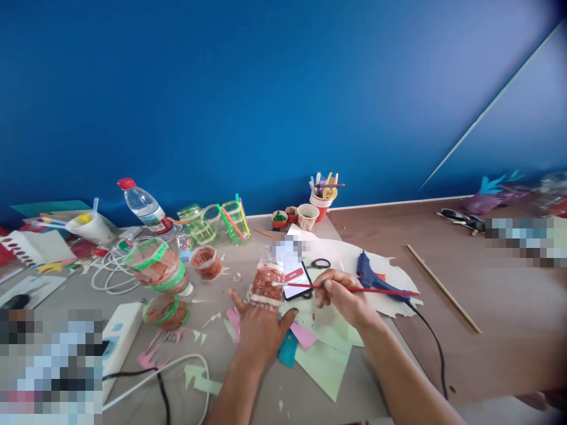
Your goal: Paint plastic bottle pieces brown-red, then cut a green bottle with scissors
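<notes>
Right hand (344, 300) pinches slim red-handled paintbrush (376, 290); left hand (261, 330) at near end of clear plastic, red-brown-painted container (267, 280), grip unclear.

The person's bare forearms (401, 369) extend forward. The left hand (261, 330) is back-up, thumb and outer finger splayed, other fingers hidden; the right hand (343, 298) pinches, thumb against curled fingers.

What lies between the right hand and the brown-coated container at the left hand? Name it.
In the head view, the front of the red-handled brush reaches from the right hand toward the container, with a phone lying beneath it.
</notes>
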The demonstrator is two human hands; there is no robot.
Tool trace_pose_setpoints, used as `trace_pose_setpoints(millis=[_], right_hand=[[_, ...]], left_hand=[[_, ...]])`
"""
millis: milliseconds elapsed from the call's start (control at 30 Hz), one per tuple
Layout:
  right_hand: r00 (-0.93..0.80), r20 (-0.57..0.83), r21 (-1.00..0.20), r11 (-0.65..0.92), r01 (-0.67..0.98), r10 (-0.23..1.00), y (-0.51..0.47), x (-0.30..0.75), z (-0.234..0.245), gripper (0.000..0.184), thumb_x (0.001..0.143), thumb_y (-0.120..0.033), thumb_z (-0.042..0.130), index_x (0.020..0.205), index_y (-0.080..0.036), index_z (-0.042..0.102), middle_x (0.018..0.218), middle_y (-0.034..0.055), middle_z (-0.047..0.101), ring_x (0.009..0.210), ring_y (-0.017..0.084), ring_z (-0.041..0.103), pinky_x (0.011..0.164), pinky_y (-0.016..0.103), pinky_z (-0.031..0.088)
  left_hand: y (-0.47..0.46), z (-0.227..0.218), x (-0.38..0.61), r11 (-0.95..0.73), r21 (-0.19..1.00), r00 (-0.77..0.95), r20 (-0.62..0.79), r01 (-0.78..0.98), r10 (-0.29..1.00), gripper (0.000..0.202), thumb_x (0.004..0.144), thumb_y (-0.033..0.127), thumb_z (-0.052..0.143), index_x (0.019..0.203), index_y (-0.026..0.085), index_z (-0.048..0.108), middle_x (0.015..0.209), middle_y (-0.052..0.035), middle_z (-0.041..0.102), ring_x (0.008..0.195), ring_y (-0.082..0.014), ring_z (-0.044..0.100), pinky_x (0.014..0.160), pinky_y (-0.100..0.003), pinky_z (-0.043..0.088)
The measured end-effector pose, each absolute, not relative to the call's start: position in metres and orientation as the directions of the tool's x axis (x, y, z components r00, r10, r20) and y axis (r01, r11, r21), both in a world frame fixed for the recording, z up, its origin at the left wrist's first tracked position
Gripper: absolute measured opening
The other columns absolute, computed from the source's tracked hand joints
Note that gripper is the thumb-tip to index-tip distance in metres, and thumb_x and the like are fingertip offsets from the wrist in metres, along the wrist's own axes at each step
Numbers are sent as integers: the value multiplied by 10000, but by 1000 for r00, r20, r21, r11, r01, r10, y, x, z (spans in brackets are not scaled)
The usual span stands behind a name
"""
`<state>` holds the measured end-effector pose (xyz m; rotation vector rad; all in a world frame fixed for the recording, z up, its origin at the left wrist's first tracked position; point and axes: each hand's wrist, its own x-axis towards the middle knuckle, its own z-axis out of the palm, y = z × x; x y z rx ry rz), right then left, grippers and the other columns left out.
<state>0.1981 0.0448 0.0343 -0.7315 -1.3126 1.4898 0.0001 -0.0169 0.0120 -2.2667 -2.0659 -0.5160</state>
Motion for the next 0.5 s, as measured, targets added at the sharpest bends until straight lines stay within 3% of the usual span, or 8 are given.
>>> trace_pose_setpoints(millis=[133,267,367,500], right_hand=[[-336,151,-965,65,-255,930,46,202,33,221,839,-377,669,775,-173,724,543,33,689,469,153,602,467,264,400],[-200,225,-896,122,-426,954,50,206,35,243,810,-437,704,799,-196,731,554,27,671,509,166,599,496,281,428],[-124,293,-855,201,-479,948,54,201,35,313,841,-498,662,980,-226,729,721,55,721,688,211,657,625,336,498],[-153,341,-903,278,-327,928,57,195,28,405,931,-547,504,1100,-225,683,933,101,740,866,247,665,785,406,514]], left_hand=[[-16,8,-2,-134,197,71,295,971,953,498,874,475,580,1306,230,607,1291,-162,647,1215,-407,572,1085,-767,-47],[-16,5,-3,-157,210,54,427,965,903,531,892,507,528,1316,196,595,1266,-167,661,1113,-393,638,1097,-747,-89],[-19,6,-5,-301,199,127,598,933,791,539,925,522,445,1313,175,583,1242,-166,676,1139,-385,627,1116,-701,-136],[-24,13,-4,-557,98,333,711,825,619,546,936,453,440,1394,158,469,1237,-138,686,1218,-331,585,1150,-648,-139]])
